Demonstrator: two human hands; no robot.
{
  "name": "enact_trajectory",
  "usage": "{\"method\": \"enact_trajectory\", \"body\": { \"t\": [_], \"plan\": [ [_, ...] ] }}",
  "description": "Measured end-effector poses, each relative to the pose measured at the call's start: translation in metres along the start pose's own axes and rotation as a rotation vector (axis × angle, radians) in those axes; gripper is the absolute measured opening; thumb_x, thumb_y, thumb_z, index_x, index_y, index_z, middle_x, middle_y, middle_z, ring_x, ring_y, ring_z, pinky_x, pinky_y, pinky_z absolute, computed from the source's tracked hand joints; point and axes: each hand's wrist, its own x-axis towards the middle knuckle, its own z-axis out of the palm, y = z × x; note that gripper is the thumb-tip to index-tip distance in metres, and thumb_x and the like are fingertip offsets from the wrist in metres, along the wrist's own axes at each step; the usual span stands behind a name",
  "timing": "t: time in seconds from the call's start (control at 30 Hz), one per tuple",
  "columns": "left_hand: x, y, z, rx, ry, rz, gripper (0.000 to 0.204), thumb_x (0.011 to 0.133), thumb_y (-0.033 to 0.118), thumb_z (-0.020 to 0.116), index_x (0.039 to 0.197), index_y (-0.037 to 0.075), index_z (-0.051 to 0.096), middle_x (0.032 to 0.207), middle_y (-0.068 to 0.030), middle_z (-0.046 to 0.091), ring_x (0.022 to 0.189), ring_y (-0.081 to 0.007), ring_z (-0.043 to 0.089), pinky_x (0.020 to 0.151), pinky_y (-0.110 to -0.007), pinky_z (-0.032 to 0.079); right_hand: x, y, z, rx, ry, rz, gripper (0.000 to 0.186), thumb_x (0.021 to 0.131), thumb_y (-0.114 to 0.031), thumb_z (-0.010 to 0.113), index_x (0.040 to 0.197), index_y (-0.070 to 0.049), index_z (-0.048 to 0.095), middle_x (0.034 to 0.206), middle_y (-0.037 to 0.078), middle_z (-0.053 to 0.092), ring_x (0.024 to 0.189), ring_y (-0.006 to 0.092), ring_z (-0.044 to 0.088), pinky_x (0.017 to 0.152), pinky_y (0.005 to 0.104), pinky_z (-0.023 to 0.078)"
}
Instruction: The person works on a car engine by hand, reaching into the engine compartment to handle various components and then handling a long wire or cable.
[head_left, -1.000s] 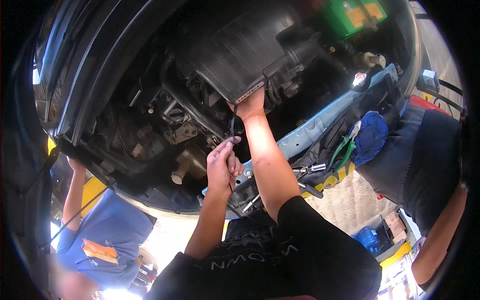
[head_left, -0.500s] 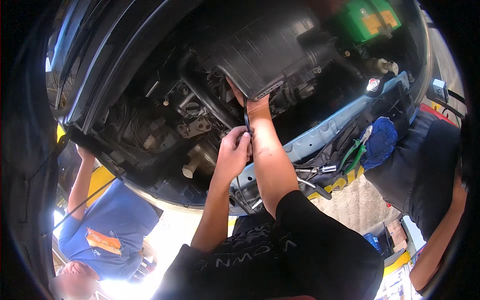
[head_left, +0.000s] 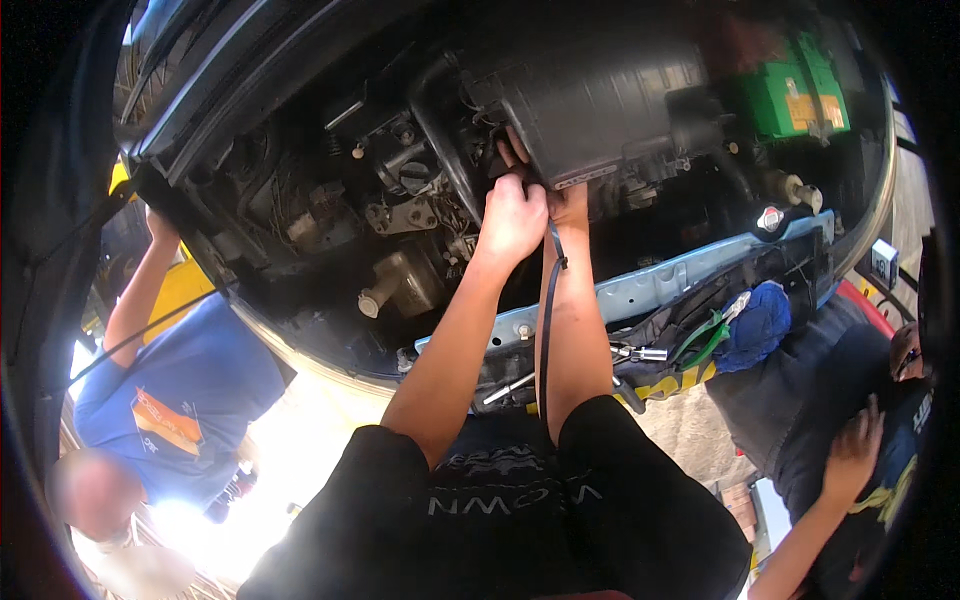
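In the engine bay, my left hand [head_left: 515, 218] is closed in a pinch beside my right wrist, at the upper end of a long black cable tie [head_left: 546, 330]. The tie hangs down along my right forearm, with a small block on it just below the hands. My right hand [head_left: 571, 208] reaches under the near corner of a black plastic housing [head_left: 590, 115]. Two of its fingers show in the gap left of that corner; the rest is hidden. A thick black hose [head_left: 440, 130] runs just left of both hands.
A light blue crossbar [head_left: 660, 285] spans the front. On it or near it lie green-handled pliers [head_left: 708, 335], a blue cloth [head_left: 758, 325] and metal tools [head_left: 640, 353]. A green battery [head_left: 795, 95] sits far right. One person [head_left: 185, 370] stands left, another [head_left: 830, 440] right.
My left hand has moved up along the tie to my right wrist. More of the tie now hangs below it. The view has shifted, and the person at right leans further in.
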Motion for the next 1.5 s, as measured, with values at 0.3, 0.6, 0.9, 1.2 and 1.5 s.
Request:
{"method": "enact_trajectory", "body": {
  "t": [0.3, 0.6, 0.9, 1.2, 1.5],
  "plan": [
    [-0.033, 0.009, -0.010, 0.192, 0.068, 0.164, 0.027, 0.079, 0.012, 0.065, 0.102, -0.004, 0.063, 0.064, -0.0125, 0.062, 0.059, -0.0186, 0.063, 0.058, -0.033, 0.049, -0.004, 0.002, 0.016, -0.020, 0.039, -0.163, 0.045, 0.096, -0.037, 0.050, 0.127, -0.004, 0.051, 0.124, 0.012, 0.058, 0.117, 0.0281, 0.055, 0.108, 0.0550, 0.040],
    [-0.053, 0.006, -0.017, -0.556, -0.104, -0.233, 0.040, 0.084, 0.000, 0.054, 0.122, -0.011, 0.045, 0.063, -0.0094, 0.062, 0.054, -0.0117, 0.057, 0.051, -0.025, 0.045, -0.020, 0.024, 0.029, -0.001, -0.012, -0.112, 0.047, 0.096, -0.040, 0.050, 0.126, -0.005, 0.055, 0.130, 0.012, 0.058, 0.130, 0.0300, 0.048, 0.110, 0.0494, 0.039],
    [-0.019, 0.012, -0.013, -0.052, 0.296, 0.220, 0.026, 0.087, 0.012, 0.051, 0.104, -0.004, 0.063, 0.097, -0.0291, 0.064, 0.097, -0.0454, 0.061, 0.084, -0.046, 0.049, -0.026, 0.013, 0.002, -0.279, 0.133, -0.107, 0.037, 0.095, -0.024, 0.049, 0.120, 0.002, 0.058, 0.117, 0.018, 0.064, 0.107, 0.0286, 0.061, 0.096, 0.0369, 0.049],
    [-0.005, -0.008, -0.010, -0.182, 0.192, -0.114, 0.038, 0.075, 0.011, 0.055, 0.109, -0.002, 0.065, 0.102, -0.0303, 0.065, 0.104, -0.0440, 0.061, 0.091, -0.044, 0.050, -0.048, 0.027, 0.031, -0.375, 0.357, -0.068, 0.032, 0.093, -0.010, 0.040, 0.116, 0.007, 0.055, 0.118, 0.020, 0.059, 0.106, 0.0291, 0.059, 0.092, 0.0371, 0.048],
    [-0.018, -0.005, 0.004, -0.343, 0.048, -0.071, 0.034, 0.076, 0.014, 0.061, 0.106, -0.001, 0.068, 0.104, -0.0265, 0.066, 0.103, -0.0410, 0.063, 0.091, -0.040, 0.051, -0.074, -0.027, 0.032, -0.993, 0.407, 0.022, 0.018, 0.090, -0.015, 0.058, 0.092, 0.002, 0.059, 0.078, 0.010, 0.061, 0.073, 0.0143, 0.060, 0.062, 0.0274, 0.048]
  ]
}}
